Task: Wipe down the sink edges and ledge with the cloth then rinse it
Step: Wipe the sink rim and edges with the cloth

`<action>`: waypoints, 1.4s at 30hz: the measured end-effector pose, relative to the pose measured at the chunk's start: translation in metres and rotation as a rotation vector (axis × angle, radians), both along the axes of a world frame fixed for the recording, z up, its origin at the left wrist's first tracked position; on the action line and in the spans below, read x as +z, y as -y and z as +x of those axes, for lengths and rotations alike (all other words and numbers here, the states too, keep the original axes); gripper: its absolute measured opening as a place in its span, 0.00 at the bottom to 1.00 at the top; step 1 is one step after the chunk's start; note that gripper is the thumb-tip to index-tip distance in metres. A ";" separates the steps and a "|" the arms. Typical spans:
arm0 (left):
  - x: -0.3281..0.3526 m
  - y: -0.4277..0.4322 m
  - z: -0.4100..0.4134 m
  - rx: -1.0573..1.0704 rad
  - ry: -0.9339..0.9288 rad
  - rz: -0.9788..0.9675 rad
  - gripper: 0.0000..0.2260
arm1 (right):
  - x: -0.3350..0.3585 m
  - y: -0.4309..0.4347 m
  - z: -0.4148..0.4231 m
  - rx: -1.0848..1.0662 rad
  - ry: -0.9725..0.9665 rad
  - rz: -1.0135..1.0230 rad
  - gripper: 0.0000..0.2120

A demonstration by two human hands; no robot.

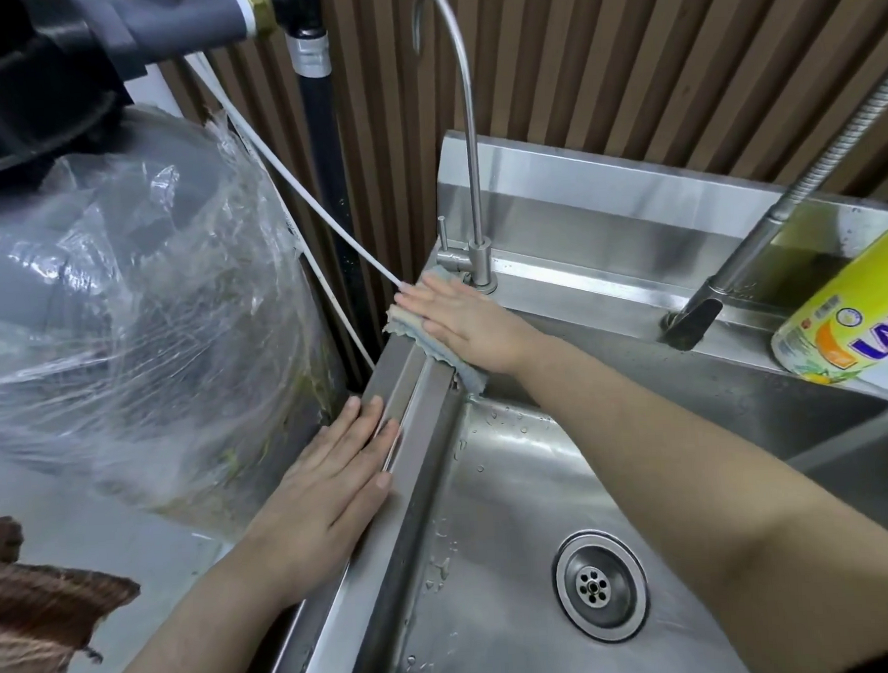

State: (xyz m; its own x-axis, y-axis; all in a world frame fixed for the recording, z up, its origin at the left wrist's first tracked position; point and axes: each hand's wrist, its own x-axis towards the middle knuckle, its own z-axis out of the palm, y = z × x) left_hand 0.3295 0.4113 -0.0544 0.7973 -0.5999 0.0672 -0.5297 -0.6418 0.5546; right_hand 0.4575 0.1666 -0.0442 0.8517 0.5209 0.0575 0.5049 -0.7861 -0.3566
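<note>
The left hand (336,475) lies flat and open, fingers together, holding nothing, palm pressed on the outer side of the long stainless-steel left rim of the sink (411,430), fingertips aimed toward one o'clock. That rim's long axis runs from about seven o'clock near the person up to one o'clock at the back corner. At its far end the folded grey-blue cloth (421,337) is draped over the rim, just below the base of the slim gooseneck steel tap (479,262). The right hand (461,320) is spread flat on top of the cloth, pressing rather than gripping, fingertips toward ten o'clock. My guess: the unwiped rim stretches back toward seven o'clock, so a pull along it suits the right hand.
</note>
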 end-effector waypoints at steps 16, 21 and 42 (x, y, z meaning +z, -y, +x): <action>-0.002 -0.011 -0.051 0.057 0.205 0.248 0.23 | -0.009 -0.041 -0.062 -0.169 0.082 0.044 0.23; -0.005 -0.013 -0.052 0.070 0.218 0.269 0.23 | -0.011 -0.029 -0.068 -0.049 0.003 0.074 0.21; 0.003 -0.065 -0.145 0.062 0.197 0.271 0.23 | -0.021 -0.098 -0.175 -0.109 0.111 0.106 0.25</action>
State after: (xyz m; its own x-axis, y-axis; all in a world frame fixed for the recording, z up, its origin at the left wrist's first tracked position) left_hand 0.1848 0.4767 -0.0511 0.8203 -0.5678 0.0681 -0.5649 -0.7861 0.2507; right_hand 0.2827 0.2650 -0.0649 0.8879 0.4122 0.2041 0.4600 -0.7990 -0.3873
